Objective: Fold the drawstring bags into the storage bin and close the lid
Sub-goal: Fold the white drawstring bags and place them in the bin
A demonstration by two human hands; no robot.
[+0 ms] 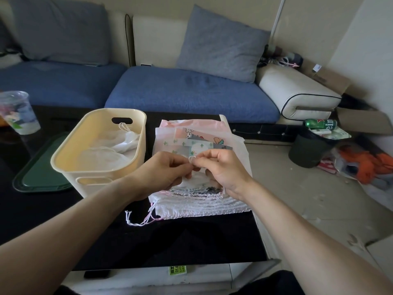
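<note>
Both forearms come in from the bottom of the head view, and the left hand (164, 170) and right hand (221, 167) meet over the stack of drawstring bags (204, 201) on the dark bench (191, 241). Fingers of both hands are pinched together on a thin white cord loop (191, 159), so my read is we're mid-step on one bag: sorting out its string before folding. Which bag the cord belongs to I can't tell, the hands cover it.

Storage bin (100, 145) sits just left of the pile, open, with a couple of white bags already inside. Green lid (40, 171) lies flat beside the bin, partly under it.

Next move probably needs the cord tucked, the bag folded small, then dropped in the bin. Plenty of bags left, so the lid's a long way off.
</note>
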